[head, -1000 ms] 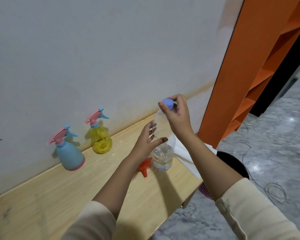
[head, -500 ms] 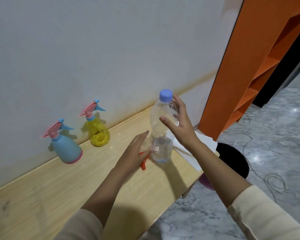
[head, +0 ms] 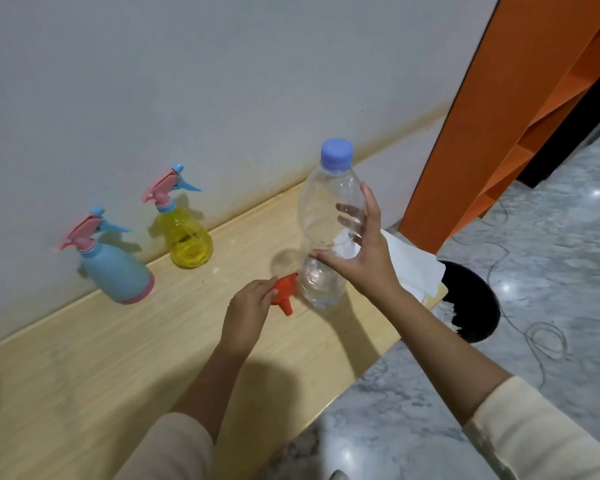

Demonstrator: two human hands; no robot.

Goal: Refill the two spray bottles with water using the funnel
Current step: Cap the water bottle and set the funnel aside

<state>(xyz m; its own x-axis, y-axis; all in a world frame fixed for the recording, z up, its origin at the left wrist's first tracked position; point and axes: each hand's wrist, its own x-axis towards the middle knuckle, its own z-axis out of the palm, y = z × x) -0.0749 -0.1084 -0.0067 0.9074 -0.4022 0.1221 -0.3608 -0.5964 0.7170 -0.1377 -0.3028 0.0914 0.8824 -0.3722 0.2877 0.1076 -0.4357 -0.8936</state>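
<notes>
A clear water bottle (head: 326, 216) with a blue cap stands on the wooden table (head: 118, 358), a little water in its bottom. My right hand (head: 364, 251) is wrapped around its right side, fingers spread on the plastic. A small orange funnel (head: 284, 292) lies on its side just left of the bottle, and my left hand (head: 248, 310) has its fingertips on the funnel's rim. A blue spray bottle (head: 115, 268) and a yellow spray bottle (head: 186, 233), both with pink trigger heads on, stand by the wall at the left.
White paper towels (head: 409, 261) lie at the table's right end. A black bin (head: 471, 303) sits on the marble floor beside it, with a loose cable further right. An orange shelf unit (head: 499, 109) stands against the wall at the right.
My right hand left the bottle cap and came down to the bottle's side. My left hand dropped from the bottle to the funnel on the table.
</notes>
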